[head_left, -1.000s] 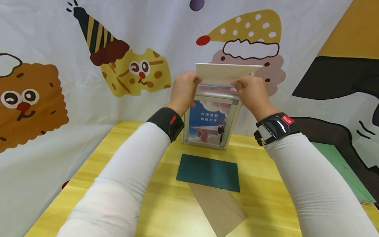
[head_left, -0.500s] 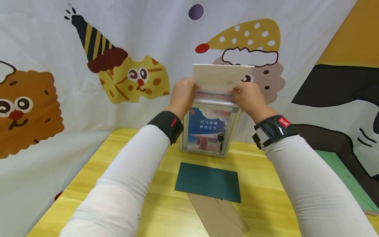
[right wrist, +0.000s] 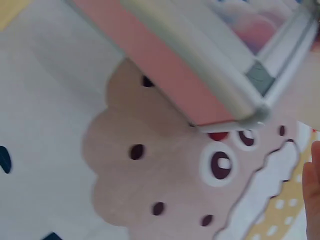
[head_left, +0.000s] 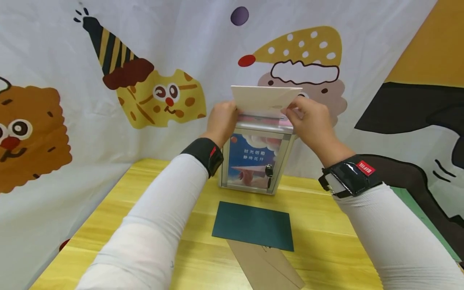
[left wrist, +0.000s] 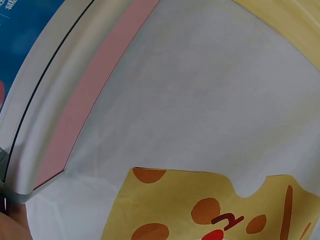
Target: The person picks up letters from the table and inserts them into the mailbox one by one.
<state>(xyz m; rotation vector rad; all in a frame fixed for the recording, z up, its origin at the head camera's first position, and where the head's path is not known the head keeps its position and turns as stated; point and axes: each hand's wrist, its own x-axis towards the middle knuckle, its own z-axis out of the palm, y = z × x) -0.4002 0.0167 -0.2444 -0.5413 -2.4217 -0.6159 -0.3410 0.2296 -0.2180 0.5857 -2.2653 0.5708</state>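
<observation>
Above the box (head_left: 282,159), a cream paper (head_left: 258,96) held at both ends

Only the head view takes in the whole layout: one box standing upright on the yellow desk (head_left: 188,257), with the cream paper raised over its top. The left hand (head_left: 221,121) is clamped on the paper's left edge, fingers curled in; the right hand (head_left: 311,117) pinches its right edge between thumb and forefinger. The paper's lower edge is at the box's top; whether it sits in a slot cannot be told, nor whether it is a card or an envelope.

The left wrist view gives a closer look at the box's pink top strip (left wrist: 95,95) beside a rounded silver rail (left wrist: 70,65), with a bit of the left hand at the picture's lower left. The right wrist view, blurred, shows a grey corner piece (right wrist: 260,77) of the box and a sliver of the right hand.

Besides the held one, two flat papers lie on the desk: one dark green paper (head_left: 253,225) overlapping one brown envelope (head_left: 266,268). One pale green item (head_left: 417,208) is at the far right, partly behind the right sleeve (head_left: 398,241).

Through the box's clear front shows one blue poster (head_left: 237,155) with two lines of Chinese characters; anything behind it is hidden. One lock (head_left: 269,170) is on the door, one key (head_left: 269,183) hanging below.
</observation>
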